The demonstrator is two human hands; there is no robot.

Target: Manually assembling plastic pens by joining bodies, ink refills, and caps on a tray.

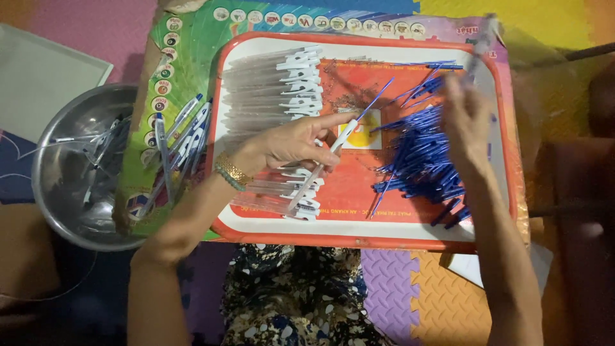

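Pinching a light, stiff clear pen barrel [323, 168] mid-length, left hand [291, 144] fingers clamp it; right hand [466, 118] blurs, grip unclear.

A home floor used for piecework: bright interlocking foam mats [410, 288] in pink, yellow, purple and orange cover the floor, and the person sits on them in patterned cloth. A red-rimmed serving tray [359, 234] rests on a colourful children's game board [192, 38], with a steel bowl [48, 186] beside holding pen parts.
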